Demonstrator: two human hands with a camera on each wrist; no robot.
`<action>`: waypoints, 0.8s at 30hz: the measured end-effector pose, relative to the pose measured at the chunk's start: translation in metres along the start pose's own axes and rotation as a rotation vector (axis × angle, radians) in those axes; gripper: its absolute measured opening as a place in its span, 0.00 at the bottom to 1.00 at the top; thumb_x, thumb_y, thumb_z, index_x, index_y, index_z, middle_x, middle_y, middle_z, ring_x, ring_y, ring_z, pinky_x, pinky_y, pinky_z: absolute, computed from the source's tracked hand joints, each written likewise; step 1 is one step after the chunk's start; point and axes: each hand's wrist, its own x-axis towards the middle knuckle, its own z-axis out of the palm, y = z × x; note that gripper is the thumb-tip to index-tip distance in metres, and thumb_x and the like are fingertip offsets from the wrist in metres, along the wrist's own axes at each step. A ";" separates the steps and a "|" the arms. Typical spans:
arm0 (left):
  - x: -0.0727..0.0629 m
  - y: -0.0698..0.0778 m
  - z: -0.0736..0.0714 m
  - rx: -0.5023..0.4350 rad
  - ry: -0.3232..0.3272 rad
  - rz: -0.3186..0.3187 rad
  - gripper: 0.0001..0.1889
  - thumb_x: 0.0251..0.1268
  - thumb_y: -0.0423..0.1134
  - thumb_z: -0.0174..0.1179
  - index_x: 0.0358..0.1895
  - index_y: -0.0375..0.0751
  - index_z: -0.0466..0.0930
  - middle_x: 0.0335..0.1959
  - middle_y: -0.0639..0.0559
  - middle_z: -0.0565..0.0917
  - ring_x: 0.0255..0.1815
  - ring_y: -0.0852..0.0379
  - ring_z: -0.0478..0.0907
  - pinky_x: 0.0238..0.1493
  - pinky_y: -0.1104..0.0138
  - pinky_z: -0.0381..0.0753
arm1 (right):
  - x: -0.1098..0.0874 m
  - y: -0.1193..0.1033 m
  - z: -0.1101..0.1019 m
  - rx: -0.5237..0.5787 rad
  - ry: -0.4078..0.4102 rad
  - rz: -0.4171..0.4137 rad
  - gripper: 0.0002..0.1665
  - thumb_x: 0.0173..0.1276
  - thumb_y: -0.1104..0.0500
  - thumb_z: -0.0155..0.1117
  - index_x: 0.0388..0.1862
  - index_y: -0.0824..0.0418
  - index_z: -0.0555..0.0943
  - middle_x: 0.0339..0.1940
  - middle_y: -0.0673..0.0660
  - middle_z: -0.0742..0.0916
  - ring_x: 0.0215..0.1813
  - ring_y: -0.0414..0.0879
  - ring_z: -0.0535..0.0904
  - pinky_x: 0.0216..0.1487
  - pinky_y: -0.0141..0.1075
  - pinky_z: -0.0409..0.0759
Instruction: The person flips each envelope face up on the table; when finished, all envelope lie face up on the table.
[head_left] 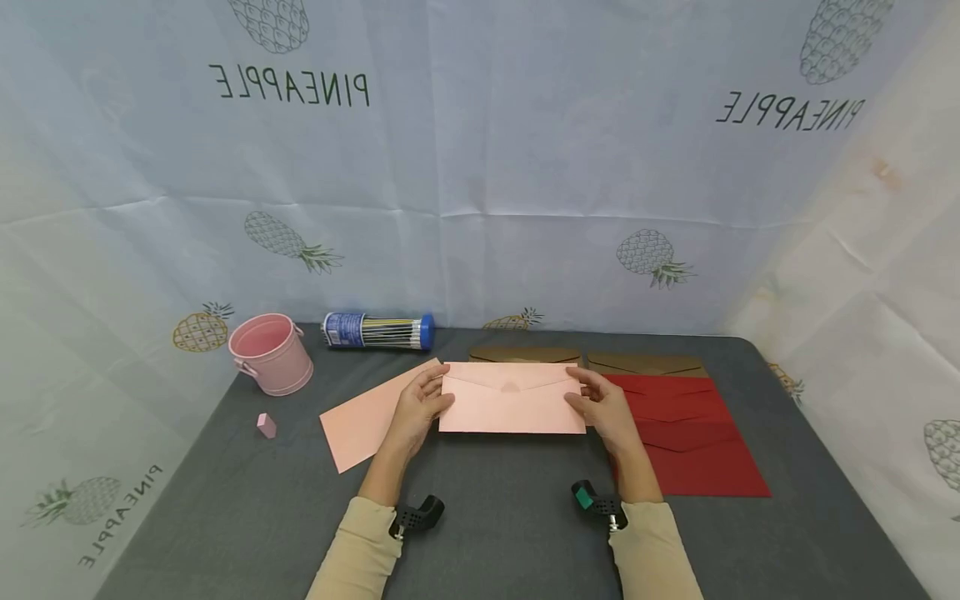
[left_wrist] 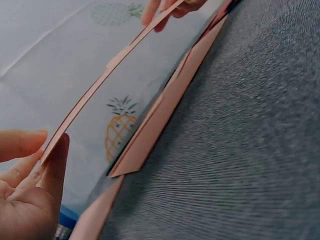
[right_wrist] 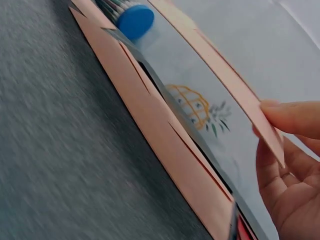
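A pale pink envelope (head_left: 512,410) is held up by both hands, its pointed flap side toward the head camera. My left hand (head_left: 414,410) pinches its left end between thumb and fingers, and my right hand (head_left: 609,410) grips the right end the same way. Seen from the left wrist, the envelope (left_wrist: 91,89) is nearly edge-on and slightly bowed, raised off the table. Below it lies another pink envelope (left_wrist: 169,102), mostly hidden in the head view. A further pink envelope (head_left: 366,421) lies slanted beside my left hand.
Red envelopes (head_left: 697,450) overlap on the right of the dark table (head_left: 510,517). Behind them lie brown envelopes (head_left: 645,364). A pink bucket (head_left: 273,362), a small pink block (head_left: 266,425) and a blue-capped tube of pencils (head_left: 378,332) stand or lie at the left, before a pineapple-print curtain (head_left: 480,125).
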 end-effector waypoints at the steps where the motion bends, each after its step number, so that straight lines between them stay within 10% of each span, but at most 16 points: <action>1: 0.000 -0.004 0.000 -0.023 0.001 -0.013 0.28 0.58 0.18 0.56 0.64 0.32 0.67 0.56 0.35 0.75 0.46 0.60 0.78 0.38 0.75 0.80 | -0.001 0.001 -0.002 -0.019 -0.003 0.008 0.30 0.63 0.58 0.66 0.65 0.60 0.72 0.46 0.62 0.77 0.39 0.42 0.74 0.32 0.32 0.81; 6: -0.003 -0.019 0.005 -0.032 0.018 -0.060 0.26 0.58 0.18 0.54 0.63 0.28 0.67 0.56 0.33 0.75 0.47 0.59 0.78 0.39 0.74 0.79 | -0.006 0.007 -0.012 -0.115 -0.031 0.019 0.29 0.63 0.60 0.66 0.63 0.61 0.74 0.40 0.59 0.75 0.34 0.43 0.67 0.27 0.30 0.70; 11: -0.012 -0.026 0.013 0.158 0.035 -0.069 0.24 0.59 0.21 0.56 0.61 0.28 0.70 0.56 0.31 0.76 0.53 0.48 0.77 0.45 0.71 0.79 | -0.015 0.016 -0.019 -0.255 -0.020 0.021 0.27 0.62 0.61 0.67 0.61 0.61 0.76 0.35 0.59 0.77 0.30 0.44 0.67 0.22 0.30 0.67; 24: -0.019 -0.033 0.024 0.459 0.105 0.143 0.22 0.56 0.21 0.58 0.56 0.25 0.73 0.51 0.32 0.80 0.51 0.40 0.79 0.51 0.62 0.81 | -0.020 0.023 -0.018 -0.387 0.072 -0.042 0.26 0.62 0.63 0.66 0.60 0.62 0.77 0.63 0.67 0.76 0.39 0.48 0.74 0.33 0.31 0.73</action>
